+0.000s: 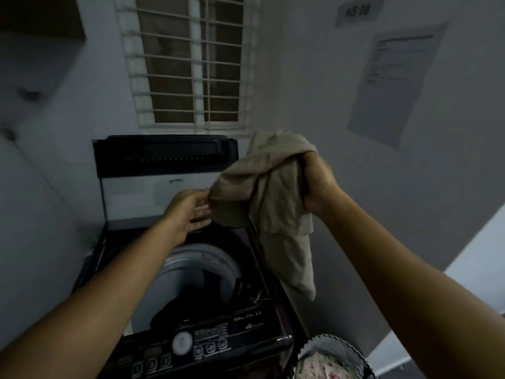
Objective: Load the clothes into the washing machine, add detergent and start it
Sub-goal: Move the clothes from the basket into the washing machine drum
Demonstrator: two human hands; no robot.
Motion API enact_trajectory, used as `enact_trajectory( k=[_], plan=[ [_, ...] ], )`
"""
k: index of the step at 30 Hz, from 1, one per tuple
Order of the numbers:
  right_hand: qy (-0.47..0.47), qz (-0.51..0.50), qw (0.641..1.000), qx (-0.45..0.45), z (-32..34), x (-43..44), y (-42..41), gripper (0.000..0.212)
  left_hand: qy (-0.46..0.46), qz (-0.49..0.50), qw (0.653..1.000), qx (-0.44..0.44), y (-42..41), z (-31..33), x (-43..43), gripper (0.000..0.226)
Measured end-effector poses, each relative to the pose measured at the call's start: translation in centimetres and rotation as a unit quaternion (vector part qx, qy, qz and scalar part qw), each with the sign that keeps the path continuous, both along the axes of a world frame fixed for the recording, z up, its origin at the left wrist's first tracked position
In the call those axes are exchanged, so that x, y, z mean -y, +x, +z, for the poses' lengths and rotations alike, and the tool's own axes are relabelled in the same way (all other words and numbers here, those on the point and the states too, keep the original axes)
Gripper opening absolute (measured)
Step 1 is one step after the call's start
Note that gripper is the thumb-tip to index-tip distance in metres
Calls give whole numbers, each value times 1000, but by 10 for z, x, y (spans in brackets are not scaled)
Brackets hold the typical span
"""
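While I stand over the open machine, these are the things in front of me.

Garment: a beige cloth garment (270, 192), soft and limp, bunched at the top and trailing a loose tail down past the machine's right edge.
Where it is: held in the air above the right rear corner of the washing machine (191, 269), not yet inside.
Right hand: my right hand (318, 184) is closed in a fist around a gathered wad of the garment, carrying its weight.
Left hand: my left hand (188, 212) has its fingers spread loosely and touches the garment's lower left fold; I cannot tell whether it actually pinches the fabric.
Drum: the drum (196, 272) lies open below my left forearm, with dark clothes (188, 305) already at the bottom.
Lid: the lid (164, 170) stands upright at the machine's back edge.
Basket: a basket (333, 359) sits just beside the machine's front right corner, patterned fabric in it.
Handling, my judgement: light, floppy, not fragile; it will sag and snag on the rim, so gather the hanging tail before lowering.
Best hold, my judgement: the bunched middle, both hands.
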State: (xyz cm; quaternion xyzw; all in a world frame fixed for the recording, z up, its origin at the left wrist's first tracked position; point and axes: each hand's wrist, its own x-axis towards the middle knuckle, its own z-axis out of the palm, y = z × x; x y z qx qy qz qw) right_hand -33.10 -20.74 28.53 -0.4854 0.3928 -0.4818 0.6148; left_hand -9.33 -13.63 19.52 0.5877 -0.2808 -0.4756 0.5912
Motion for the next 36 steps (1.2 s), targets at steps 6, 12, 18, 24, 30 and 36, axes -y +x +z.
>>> enact_trajectory(
  k=[6,12,18,24,30,36],
  plan=[
    [25,93,994,59,-26,-1,123,43,-86,-128,978,138,62,-13,-9,97],
    [109,131,979,108,-74,8,210,50,3,-98,988,122,117,-66,-5,91],
    [46,121,984,-123,-150,14,236,35,157,-49,986,1,155,-149,-7,28],
    [-78,188,834,-513,-265,28,216,53,234,-235,927,176,165,-227,-11,47],
    [-171,327,669,-645,-349,27,210,54,297,-376,850,220,167,-292,2,43],
    [-86,412,496,-759,-407,28,202,36,408,-494,731,234,159,-341,10,59]
  ],
)
